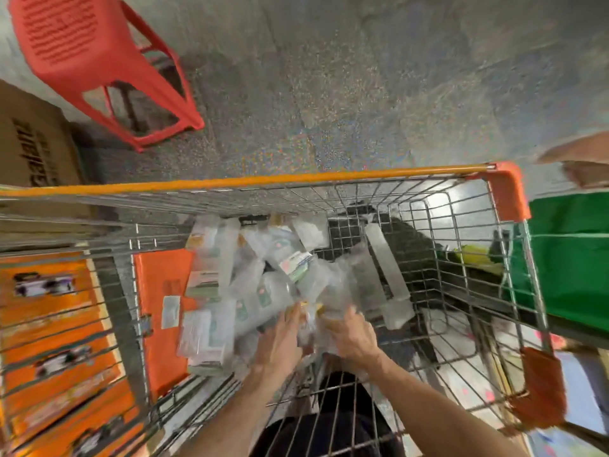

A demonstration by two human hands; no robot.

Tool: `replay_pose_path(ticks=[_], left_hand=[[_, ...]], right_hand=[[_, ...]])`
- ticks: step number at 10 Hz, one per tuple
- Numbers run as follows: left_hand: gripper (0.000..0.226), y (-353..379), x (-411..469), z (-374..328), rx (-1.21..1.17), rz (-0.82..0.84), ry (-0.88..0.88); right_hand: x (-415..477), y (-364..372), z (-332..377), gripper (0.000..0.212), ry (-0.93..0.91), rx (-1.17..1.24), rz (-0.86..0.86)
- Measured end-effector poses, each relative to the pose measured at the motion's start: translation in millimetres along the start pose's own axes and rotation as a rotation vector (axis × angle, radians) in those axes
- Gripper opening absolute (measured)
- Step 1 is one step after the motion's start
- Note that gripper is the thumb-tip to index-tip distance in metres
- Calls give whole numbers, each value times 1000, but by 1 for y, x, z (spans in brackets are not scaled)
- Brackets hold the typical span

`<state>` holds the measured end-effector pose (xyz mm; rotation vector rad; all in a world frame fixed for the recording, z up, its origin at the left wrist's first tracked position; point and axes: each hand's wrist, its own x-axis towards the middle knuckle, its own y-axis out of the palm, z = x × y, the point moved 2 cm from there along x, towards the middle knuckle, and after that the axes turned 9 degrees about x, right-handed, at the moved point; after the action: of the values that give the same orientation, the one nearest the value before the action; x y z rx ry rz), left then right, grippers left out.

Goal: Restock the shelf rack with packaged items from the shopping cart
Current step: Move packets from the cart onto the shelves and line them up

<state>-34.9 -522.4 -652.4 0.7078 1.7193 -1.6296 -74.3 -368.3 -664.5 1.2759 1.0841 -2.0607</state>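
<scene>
A wire shopping cart [329, 179] with orange trim fills the lower view. Inside it lies a heap of clear-wrapped packaged items [250, 278], blurred by motion. Both my hands reach down into the cart from the near side. My left hand [280, 338] lies on the packets at the heap's near edge, fingers stretched forward. My right hand [352, 334] is curled around a crinkled clear packet [333, 291] beside it. Whether the left hand grips a packet is lost in the blur. A long clear packet [387, 268] leans alone to the right.
A red plastic stool [89, 61] stands on the speckled floor at top left. A brown carton [33, 143] sits at the left edge. Orange boxes [56, 341] lie lower left, beyond the cart's wire side. A green bag [573, 258] is at the right.
</scene>
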Motion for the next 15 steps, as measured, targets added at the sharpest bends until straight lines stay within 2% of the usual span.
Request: replay_pose_path(ticks=[1, 2, 3, 4, 5, 6, 7, 8, 9, 10, 11, 12, 13, 14, 15], left_hand=[[71, -1, -6, 0, -11, -61, -24], [67, -1, -8, -4, -160, -66, 29], [57, -4, -13, -5, -382, -13, 53], [45, -12, -13, 2, -600, -78, 53], [54, -39, -23, 22, -783, -134, 113], [55, -79, -32, 28, -821, -183, 250], [49, -135, -72, 21, -832, -228, 436], [59, -188, -119, -5, -840, -317, 629], [51, -237, -186, -45, -855, -378, 836], [45, -266, -255, -94, -827, -364, 1052], [73, -282, -310, -140, -840, -258, 1250], [97, -298, -361, -193, -685, -254, 1433], [95, -301, -411, -250, -598, -228, 1583], [91, -300, -439, -295, -561, -242, 1657], [83, -302, -462, -353, -514, -258, 1734]], right_hand=[[-4, -14, 2, 48, -6, 27, 10], [-12, -22, 11, 49, -14, 43, -24], [-21, -23, 15, 55, -21, 69, -34], [-36, -32, 19, 66, -39, 130, -66], [-76, -41, 22, 55, -126, 219, -150], [-122, -59, 28, 43, -235, 289, -239], [-195, -80, 33, 44, -371, 406, -404], [-262, -104, 23, 53, -410, 560, -595], [-340, -133, 7, 46, -463, 715, -831], [-419, -154, -23, 39, -514, 853, -1093], [-480, -163, -59, 25, -486, 916, -1291], [-540, -176, -97, 18, -473, 951, -1468], [-592, -178, -143, 26, -453, 1011, -1563], [-618, -179, -178, 60, -429, 999, -1480], [-632, -195, -221, 83, -468, 982, -1458]])
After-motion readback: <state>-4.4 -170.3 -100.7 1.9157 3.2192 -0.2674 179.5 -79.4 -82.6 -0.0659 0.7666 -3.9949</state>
